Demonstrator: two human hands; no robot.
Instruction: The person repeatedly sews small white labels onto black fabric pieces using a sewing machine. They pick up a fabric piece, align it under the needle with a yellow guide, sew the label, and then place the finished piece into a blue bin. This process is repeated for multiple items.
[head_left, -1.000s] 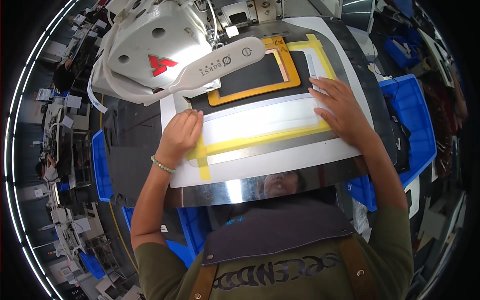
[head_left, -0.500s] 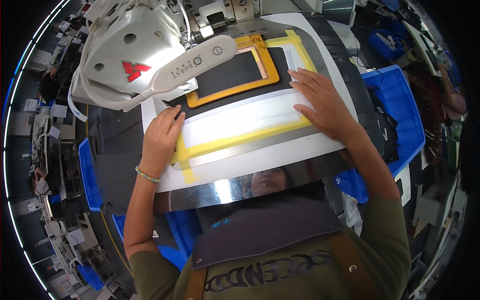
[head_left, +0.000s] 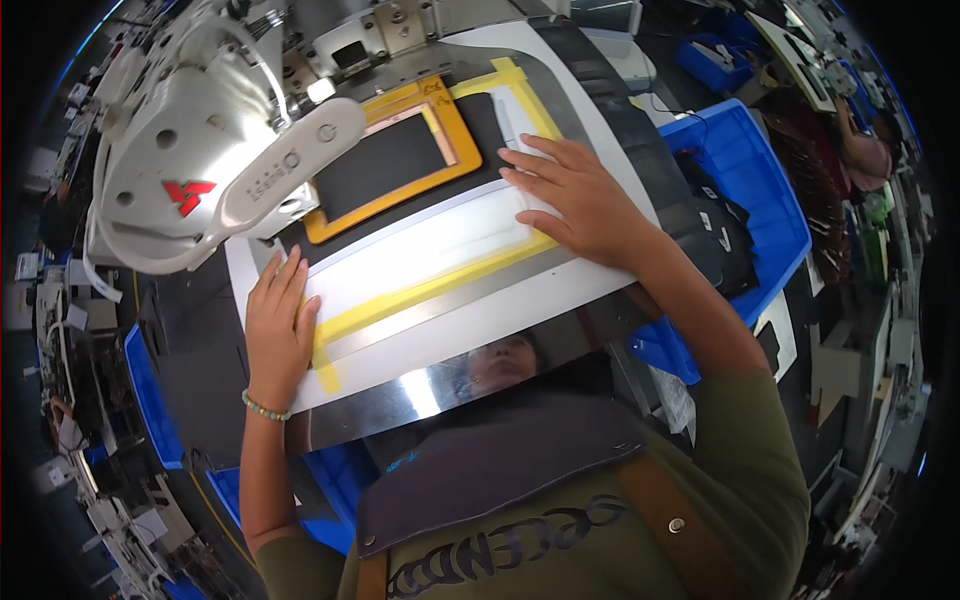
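My left hand [head_left: 280,325] lies on the left end of a white board [head_left: 410,247] edged with yellow tape [head_left: 390,305], fingers extended and pointing away from me. My right hand [head_left: 580,205] rests on the board's right end, fingers spread. Between and beyond them is a dark panel [head_left: 490,130] bearing an orange rectangular frame [head_left: 460,140] with a black middle. The white sewing machine head [head_left: 160,150] stands at the upper left, its long pale control arm [head_left: 255,185] reaching over toward the frame.
A blue bin [head_left: 775,230] with dark pieces sits at the right of the table, another blue bin [head_left: 150,410] at the left. A polished metal edge [head_left: 370,405] runs along my side. At the far right a co-worker [head_left: 865,150] is at another bench.
The whole scene has shifted left in the camera's view. My left hand's fingers, more curled a second ago, lie straighter on the board. My right hand stays spread on the right end.
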